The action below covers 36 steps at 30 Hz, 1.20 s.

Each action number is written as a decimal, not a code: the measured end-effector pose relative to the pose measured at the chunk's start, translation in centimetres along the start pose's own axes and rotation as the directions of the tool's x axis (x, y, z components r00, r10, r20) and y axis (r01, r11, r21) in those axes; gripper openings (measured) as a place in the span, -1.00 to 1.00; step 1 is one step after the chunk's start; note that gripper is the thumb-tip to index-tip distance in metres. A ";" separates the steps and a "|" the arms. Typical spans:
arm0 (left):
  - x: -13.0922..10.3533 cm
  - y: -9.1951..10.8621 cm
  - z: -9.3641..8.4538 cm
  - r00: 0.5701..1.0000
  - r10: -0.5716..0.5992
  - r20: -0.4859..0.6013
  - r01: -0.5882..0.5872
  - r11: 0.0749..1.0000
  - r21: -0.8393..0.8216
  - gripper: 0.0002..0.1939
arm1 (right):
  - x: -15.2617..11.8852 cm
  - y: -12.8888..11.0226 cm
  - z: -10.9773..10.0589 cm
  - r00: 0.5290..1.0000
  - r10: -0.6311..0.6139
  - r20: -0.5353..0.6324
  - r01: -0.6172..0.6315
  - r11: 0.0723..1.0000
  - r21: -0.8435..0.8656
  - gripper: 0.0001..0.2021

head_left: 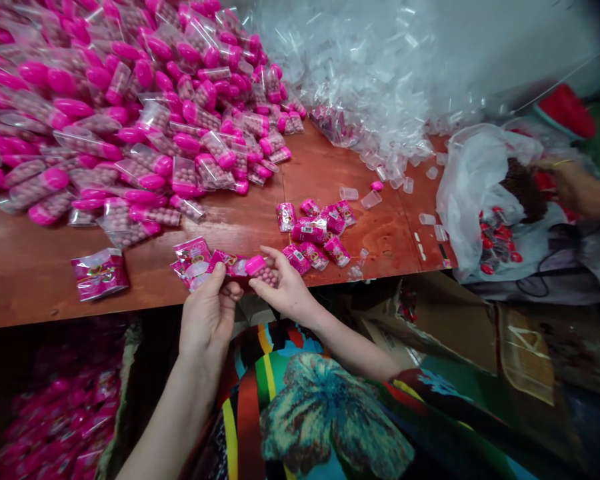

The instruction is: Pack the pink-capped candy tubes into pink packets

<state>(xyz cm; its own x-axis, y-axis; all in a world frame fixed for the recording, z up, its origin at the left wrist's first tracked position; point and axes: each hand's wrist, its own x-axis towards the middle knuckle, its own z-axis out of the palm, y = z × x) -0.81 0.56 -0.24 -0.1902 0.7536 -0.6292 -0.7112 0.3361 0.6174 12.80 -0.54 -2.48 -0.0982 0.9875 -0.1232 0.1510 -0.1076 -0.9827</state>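
Observation:
Near the table's front edge, my right hand [287, 290] is closed around a small clear candy bottle [264, 272] with a pink cap and pink balls inside. The cap points left, toward my other hand. My left hand [207, 310] pinches a pink printed wrapper [230, 262] between thumb and fingers, close beside the bottle's cap. Just behind it, several flat pink wrappers [193, 253] lie on the table. To the right rests a small group of pink-wrapped pieces [310, 230]. A stack of flat wrappers [100, 275] sits farther left.
A large heap of filled, pink-capped bottles [180, 113] covers the back left. Clear empty containers [370, 73] pile up behind. At right, a white plastic bag [463, 173] holds red-topped pieces, near another person's arm [587, 190]. Below left, a box holds pink packets [70, 427].

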 end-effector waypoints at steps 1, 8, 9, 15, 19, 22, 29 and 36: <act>0.0 -0.1 0.0 1.000 0.007 0.011 -0.007 1.000 0.009 -0.79 | 0.0 -0.1 0.1 1.000 -0.004 0.008 0.004 0.999 -0.032 -0.37; -0.4 -0.5 0.0 0.983 -0.087 0.162 0.060 0.985 0.162 -0.68 | -0.2 -0.5 0.3 0.986 0.054 0.155 -0.077 0.986 0.145 -0.45; -0.5 -0.4 0.0 0.979 -0.118 0.169 0.085 0.978 0.191 -0.66 | -0.1 -0.4 0.1 0.981 0.061 0.185 -0.093 0.981 0.171 -0.45; -0.7 0.3 0.1 0.927 -0.288 0.239 0.210 0.929 0.304 -0.61 | 0.5 -1.0 -1.7 0.934 0.005 0.357 -0.044 0.994 0.101 -0.47; -0.4 0.6 -0.3 0.912 -0.255 0.322 0.162 0.944 0.289 -0.66 | 0.3 -1.0 -2.2 0.908 -0.027 0.418 -0.088 0.963 0.253 -0.44; -0.2 0.8 -0.6 0.911 -0.210 0.355 0.099 0.947 0.306 -0.69 | -0.2 -0.5 -2.0 0.927 0.038 0.374 -0.191 0.905 0.380 -0.45; -0.4 1.0 -0.4 0.895 -0.243 0.373 0.104 0.929 0.356 -0.65 | -0.4 0.0 -1.7 0.869 0.145 0.472 -0.368 0.828 0.423 -0.46; -0.8 -1.0 -0.4 0.934 -0.227 0.275 0.132 0.937 0.323 -0.64 | -0.5 0.4 -0.3 0.992 -0.058 0.109 0.064 0.997 -0.052 -0.50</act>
<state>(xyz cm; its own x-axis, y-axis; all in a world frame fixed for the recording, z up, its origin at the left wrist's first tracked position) -0.22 -0.56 -0.52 0.1701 0.7832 -0.5980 -0.4729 0.5973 0.6478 13.22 -1.04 -2.72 -0.2136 0.9736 -0.0800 0.1950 -0.0377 -0.9801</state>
